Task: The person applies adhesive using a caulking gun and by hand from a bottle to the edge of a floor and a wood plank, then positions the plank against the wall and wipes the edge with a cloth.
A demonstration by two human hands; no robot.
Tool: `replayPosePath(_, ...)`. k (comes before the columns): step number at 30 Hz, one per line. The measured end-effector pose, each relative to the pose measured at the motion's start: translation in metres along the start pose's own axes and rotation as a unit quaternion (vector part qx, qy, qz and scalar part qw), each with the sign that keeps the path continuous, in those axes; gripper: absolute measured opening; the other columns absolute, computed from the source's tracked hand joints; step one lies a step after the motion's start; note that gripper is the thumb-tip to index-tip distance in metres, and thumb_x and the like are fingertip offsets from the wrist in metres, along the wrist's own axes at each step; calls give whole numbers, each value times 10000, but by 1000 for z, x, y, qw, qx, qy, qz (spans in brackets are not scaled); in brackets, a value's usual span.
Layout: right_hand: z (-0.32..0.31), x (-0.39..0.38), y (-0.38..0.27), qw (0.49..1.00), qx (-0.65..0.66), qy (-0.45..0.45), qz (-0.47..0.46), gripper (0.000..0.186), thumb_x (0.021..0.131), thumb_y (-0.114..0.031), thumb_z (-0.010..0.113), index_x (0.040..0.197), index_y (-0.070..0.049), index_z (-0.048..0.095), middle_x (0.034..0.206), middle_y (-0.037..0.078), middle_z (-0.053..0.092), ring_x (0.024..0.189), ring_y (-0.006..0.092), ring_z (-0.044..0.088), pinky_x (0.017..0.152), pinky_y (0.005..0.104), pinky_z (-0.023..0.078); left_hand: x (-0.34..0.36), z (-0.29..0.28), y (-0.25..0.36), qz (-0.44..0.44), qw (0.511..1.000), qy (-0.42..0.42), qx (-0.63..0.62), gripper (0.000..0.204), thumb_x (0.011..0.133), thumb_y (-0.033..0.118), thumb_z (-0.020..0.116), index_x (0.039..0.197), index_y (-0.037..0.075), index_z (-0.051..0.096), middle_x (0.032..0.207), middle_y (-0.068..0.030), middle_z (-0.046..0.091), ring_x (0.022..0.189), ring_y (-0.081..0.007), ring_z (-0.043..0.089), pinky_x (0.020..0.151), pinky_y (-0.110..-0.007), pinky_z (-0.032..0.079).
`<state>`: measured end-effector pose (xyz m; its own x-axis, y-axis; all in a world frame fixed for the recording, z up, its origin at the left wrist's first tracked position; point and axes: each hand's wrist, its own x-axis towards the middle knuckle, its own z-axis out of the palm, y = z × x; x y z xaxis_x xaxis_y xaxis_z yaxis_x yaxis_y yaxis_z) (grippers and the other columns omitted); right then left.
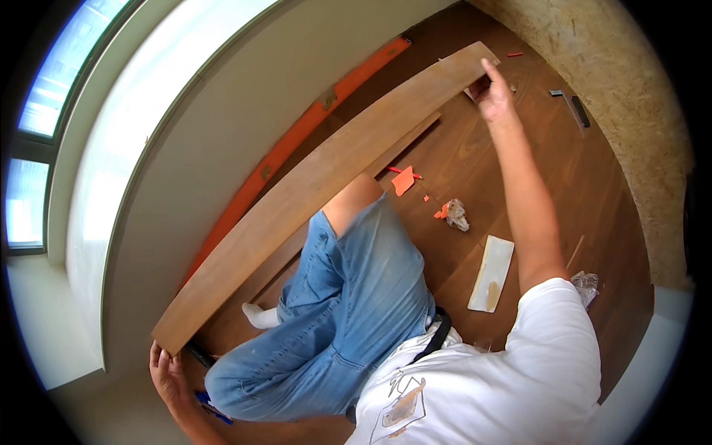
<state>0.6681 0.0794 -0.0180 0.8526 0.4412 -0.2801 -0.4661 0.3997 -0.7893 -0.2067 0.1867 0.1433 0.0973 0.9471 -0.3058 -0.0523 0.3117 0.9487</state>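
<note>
A long brown wooden plank [319,189] slants across the view in front of me, raised over my bent legs. At its lower left end, my left hand [167,373] is closed on the corner, with part of the fingers hidden behind the wood. My right hand [492,96] grips the far right end, thumb on the face and the other fingers mostly out of sight underneath. Below it a second, narrower wooden board [406,141] lies partly covered by the plank and my knee.
An orange strip [282,148] runs along the foot of the pale wall [222,126]. On the wooden floor [549,185] lie an orange scrap [403,181], crumpled clear plastic [457,215], a white strip [491,274] and a dark-handled tool [579,111]. Particle board [593,52] stands at the right.
</note>
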Motion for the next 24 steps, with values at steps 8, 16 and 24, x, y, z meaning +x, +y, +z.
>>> replayPosePath(8, 46, 27, 155, 990, -60, 48, 121, 358, 931, -303, 769, 1220, -160, 615, 1211, 29, 645, 1102, 225, 602, 936, 450, 525, 160, 13, -63, -148, 976, 51, 153, 229, 950, 39, 705, 1161, 50, 616, 1048, -31, 651, 932, -146, 631, 849, -317, 530)
replayPosePath(16, 114, 93, 229, 970, -207, 21, 129, 426, 973, -380, 725, 1217, -38, 657, 1141, 77, 684, 1014, 209, 675, 839, 367, 606, 272, 19, -151, -105, 976, 11, 191, 343, 910, 54, 739, 1218, 28, 590, 1066, -22, 610, 1001, -156, 596, 929, -307, 493)
replayPosePath(24, 121, 161, 230, 900, -428, 11, 84, 460, 1004, -411, 650, 1031, 43, 715, 866, 141, 745, 635, 232, 739, 540, 308, 536, 312, 78, -185, -125, 981, 6, 150, 398, 961, 46, 674, 1337, 7, 550, 1289, -81, 580, 1159, -215, 564, 1005, -365, 482)
